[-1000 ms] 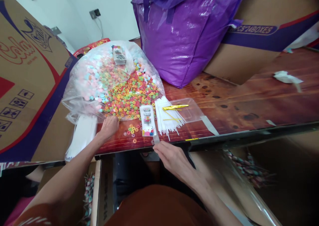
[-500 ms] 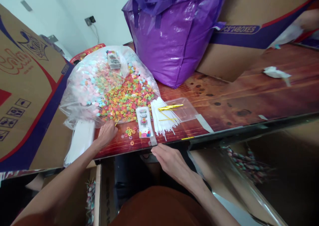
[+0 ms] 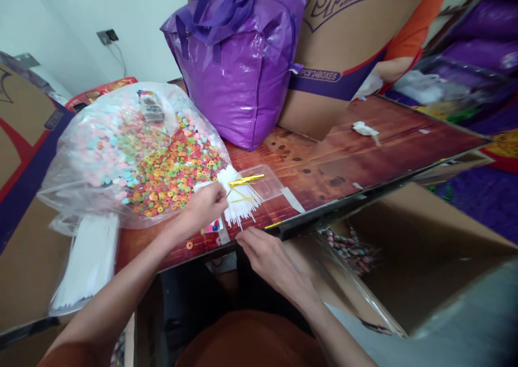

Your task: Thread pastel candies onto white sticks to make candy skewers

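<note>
My left hand (image 3: pixel 206 206) is closed in a pinch over a small printed packet (image 3: pixel 212 227), right beside a fan of white sticks (image 3: pixel 238 205) with gold twist ties (image 3: pixel 246 181) on top; what the fingers hold is hidden. My right hand (image 3: pixel 263 253) rests at the table's near edge with curled fingers, touching a narrow clear strip (image 3: pixel 223 236). A big clear bag of coloured candy rings (image 3: pixel 162 164) lies to the left, and one loose ring (image 3: pixel 189 245) sits near the edge.
A purple shopping bag (image 3: pixel 238 59) and a printed cardboard box (image 3: pixel 343 43) stand behind on the wooden table (image 3: pixel 364 156). A pack of white sticks (image 3: pixel 87 259) hangs off the left. An open carton (image 3: pixel 404 259) sits low on the right. Another person's sleeve (image 3: pixel 416 27) shows at far right.
My left hand moved right from the loose rings to the packet and sticks. My head turned, shifting the scene leftward. The right hand stayed at the table edge.
</note>
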`<control>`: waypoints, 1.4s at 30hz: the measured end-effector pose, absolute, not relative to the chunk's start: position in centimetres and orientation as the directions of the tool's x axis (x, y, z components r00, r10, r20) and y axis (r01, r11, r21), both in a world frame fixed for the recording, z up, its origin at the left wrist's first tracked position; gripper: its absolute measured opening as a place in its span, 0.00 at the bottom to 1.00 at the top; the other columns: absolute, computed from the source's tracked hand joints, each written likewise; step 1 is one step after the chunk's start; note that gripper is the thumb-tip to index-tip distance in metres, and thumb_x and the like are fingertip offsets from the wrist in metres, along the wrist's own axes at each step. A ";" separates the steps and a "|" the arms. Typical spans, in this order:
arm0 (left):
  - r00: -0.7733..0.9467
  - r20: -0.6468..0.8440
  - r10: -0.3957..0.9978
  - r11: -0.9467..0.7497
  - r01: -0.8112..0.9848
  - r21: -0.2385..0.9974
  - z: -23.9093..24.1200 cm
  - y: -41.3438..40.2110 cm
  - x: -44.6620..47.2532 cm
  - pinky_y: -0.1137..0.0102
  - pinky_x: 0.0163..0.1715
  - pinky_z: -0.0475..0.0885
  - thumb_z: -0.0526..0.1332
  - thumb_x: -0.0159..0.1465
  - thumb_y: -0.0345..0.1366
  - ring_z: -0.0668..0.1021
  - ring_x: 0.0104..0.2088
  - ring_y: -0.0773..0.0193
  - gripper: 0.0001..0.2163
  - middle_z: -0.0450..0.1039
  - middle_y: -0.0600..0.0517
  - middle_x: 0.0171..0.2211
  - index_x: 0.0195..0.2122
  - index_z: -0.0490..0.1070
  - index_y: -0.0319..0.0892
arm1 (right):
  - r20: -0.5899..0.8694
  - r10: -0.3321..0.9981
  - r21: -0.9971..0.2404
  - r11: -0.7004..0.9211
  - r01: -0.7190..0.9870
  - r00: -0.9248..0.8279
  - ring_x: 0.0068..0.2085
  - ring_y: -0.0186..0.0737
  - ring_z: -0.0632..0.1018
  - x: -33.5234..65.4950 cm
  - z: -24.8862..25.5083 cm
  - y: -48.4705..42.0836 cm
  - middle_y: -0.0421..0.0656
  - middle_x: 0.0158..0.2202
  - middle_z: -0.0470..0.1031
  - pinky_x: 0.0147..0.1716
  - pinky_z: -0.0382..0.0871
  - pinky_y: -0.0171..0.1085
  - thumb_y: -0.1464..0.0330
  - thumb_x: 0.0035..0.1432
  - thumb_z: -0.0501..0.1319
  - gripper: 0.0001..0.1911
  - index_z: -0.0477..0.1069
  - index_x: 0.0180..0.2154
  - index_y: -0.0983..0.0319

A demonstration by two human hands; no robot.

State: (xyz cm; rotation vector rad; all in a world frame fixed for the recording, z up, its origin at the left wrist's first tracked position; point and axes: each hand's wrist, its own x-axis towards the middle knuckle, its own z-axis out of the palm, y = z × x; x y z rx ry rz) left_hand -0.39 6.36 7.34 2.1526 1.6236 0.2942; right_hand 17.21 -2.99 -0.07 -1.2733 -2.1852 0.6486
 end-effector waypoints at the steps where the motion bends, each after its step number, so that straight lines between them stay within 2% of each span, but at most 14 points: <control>1: 0.340 -0.084 0.937 -0.289 0.885 0.365 6.8 7.8 1.0 0.70 0.31 0.65 0.54 0.60 0.28 0.73 0.30 0.63 0.06 0.72 0.51 0.28 0.31 0.70 0.41 | 0.199 0.882 -0.625 0.450 0.638 -0.427 0.35 0.36 0.77 17.1 -0.1 -3.0 0.41 0.34 0.75 0.37 0.65 0.32 0.77 0.67 0.55 0.10 0.73 0.37 0.61; 2: 0.379 -0.112 0.919 -0.336 0.899 0.282 6.3 9.0 2.0 0.69 0.33 0.66 0.53 0.62 0.27 0.75 0.32 0.61 0.08 0.74 0.48 0.31 0.32 0.72 0.40 | 0.200 0.875 -0.615 0.462 0.639 -0.440 0.35 0.36 0.77 17.0 -0.1 -3.0 0.42 0.34 0.76 0.37 0.66 0.32 0.77 0.67 0.55 0.10 0.73 0.36 0.61; 4: 0.385 -0.135 0.913 -0.347 0.907 0.239 5.6 10.5 2.9 0.68 0.35 0.67 0.52 0.61 0.24 0.77 0.35 0.59 0.11 0.75 0.44 0.35 0.33 0.75 0.38 | 0.191 0.862 -0.597 0.481 0.642 -0.469 0.36 0.36 0.77 16.6 0.0 -3.0 0.42 0.35 0.76 0.37 0.66 0.32 0.77 0.67 0.54 0.11 0.73 0.36 0.61; 7: 0.373 -0.094 0.923 -0.338 0.903 0.265 5.2 10.5 0.9 0.68 0.37 0.68 0.51 0.63 0.25 0.78 0.36 0.59 0.14 0.77 0.43 0.38 0.35 0.76 0.38 | 0.145 0.876 -0.586 0.451 0.673 -0.460 0.39 0.38 0.78 15.0 0.6 -2.4 0.43 0.36 0.77 0.39 0.68 0.33 0.76 0.68 0.54 0.11 0.73 0.37 0.61; 9: 0.292 0.013 0.956 -0.279 0.896 0.345 5.0 9.2 -1.9 0.69 0.38 0.68 0.50 0.66 0.29 0.77 0.36 0.60 0.14 0.78 0.46 0.36 0.35 0.77 0.40 | 0.072 0.909 -0.562 0.377 0.736 -0.411 0.40 0.40 0.79 13.1 1.4 -1.4 0.46 0.38 0.77 0.39 0.69 0.34 0.74 0.69 0.54 0.09 0.72 0.39 0.61; 11: 0.115 0.066 0.991 -0.132 0.888 0.440 4.5 7.2 -5.0 0.70 0.35 0.68 0.51 0.66 0.34 0.76 0.31 0.63 0.13 0.77 0.50 0.31 0.34 0.76 0.40 | -0.018 0.948 -0.514 0.263 0.816 -0.317 0.41 0.44 0.79 10.7 2.1 -0.2 0.50 0.43 0.76 0.37 0.71 0.37 0.69 0.69 0.55 0.08 0.71 0.46 0.63; 14: -0.042 0.034 0.999 0.015 0.831 0.556 2.7 4.0 -8.6 0.70 0.30 0.67 0.55 0.64 0.40 0.74 0.26 0.63 0.12 0.76 0.52 0.25 0.33 0.76 0.41 | -0.068 0.979 -0.435 0.145 0.889 -0.193 0.42 0.51 0.80 7.4 2.5 1.5 0.58 0.46 0.74 0.35 0.74 0.40 0.63 0.67 0.59 0.22 0.63 0.58 0.68; 17: -0.080 0.036 0.996 0.030 0.691 0.722 0.2 2.0 -9.7 0.67 0.34 0.72 0.57 0.63 0.42 0.79 0.31 0.60 0.13 0.81 0.49 0.32 0.39 0.77 0.41 | -0.051 0.984 -0.397 0.139 0.907 -0.173 0.42 0.52 0.80 5.5 1.7 2.3 0.61 0.48 0.72 0.34 0.75 0.42 0.66 0.68 0.57 0.28 0.55 0.64 0.71; 22: -0.095 0.021 0.995 0.029 0.493 0.869 -1.6 2.6 -8.6 0.65 0.38 0.75 0.59 0.61 0.41 0.82 0.37 0.57 0.15 0.82 0.47 0.40 0.47 0.73 0.41 | -0.101 0.985 -0.482 0.072 0.873 -0.137 0.46 0.52 0.81 5.5 1.0 2.6 0.59 0.52 0.72 0.39 0.75 0.42 0.67 0.66 0.58 0.33 0.48 0.67 0.69; 27: -0.206 -0.058 0.977 0.134 0.377 0.916 -1.3 4.5 -7.9 0.67 0.32 0.75 0.66 0.55 0.43 0.82 0.32 0.57 0.20 0.81 0.48 0.32 0.47 0.72 0.40 | -0.158 0.981 -0.594 -0.003 0.804 -0.113 0.47 0.53 0.81 4.9 0.8 2.8 0.56 0.48 0.78 0.43 0.73 0.43 0.68 0.63 0.59 0.40 0.40 0.69 0.70; 31: -0.123 -0.101 0.987 0.130 0.260 0.957 -1.3 5.2 -8.3 0.67 0.32 0.75 0.67 0.54 0.46 0.81 0.30 0.57 0.18 0.80 0.49 0.28 0.41 0.74 0.38 | -0.106 0.989 -0.620 0.014 0.784 -0.101 0.49 0.53 0.80 4.1 0.4 2.5 0.55 0.47 0.79 0.46 0.72 0.45 0.70 0.61 0.59 0.35 0.48 0.66 0.69; 35: -0.108 -0.069 0.992 0.103 0.362 0.927 -1.4 5.2 -8.7 0.69 0.29 0.72 0.66 0.54 0.47 0.78 0.28 0.60 0.15 0.77 0.51 0.25 0.32 0.74 0.39 | -0.023 0.993 -0.578 0.081 0.812 -0.115 0.52 0.54 0.77 3.7 0.4 1.9 0.56 0.50 0.75 0.51 0.70 0.48 0.73 0.60 0.59 0.26 0.58 0.59 0.67; 39: -0.134 -0.034 0.990 0.094 0.476 0.874 -1.4 4.7 -8.7 0.69 0.30 0.71 0.65 0.56 0.45 0.77 0.29 0.61 0.12 0.76 0.52 0.27 0.32 0.73 0.40 | -0.062 0.994 -0.540 0.046 0.841 -0.094 0.50 0.54 0.77 3.5 0.9 1.7 0.57 0.48 0.74 0.48 0.71 0.46 0.75 0.58 0.61 0.23 0.61 0.54 0.68; 42: -0.175 -0.026 0.984 0.104 0.454 0.885 -1.3 4.4 -8.6 0.68 0.33 0.72 0.66 0.55 0.45 0.78 0.32 0.60 0.14 0.78 0.50 0.30 0.36 0.72 0.40 | -0.070 0.991 -0.601 0.050 0.798 -0.115 0.49 0.52 0.78 3.3 1.0 1.8 0.57 0.50 0.74 0.47 0.72 0.44 0.75 0.59 0.60 0.24 0.60 0.57 0.69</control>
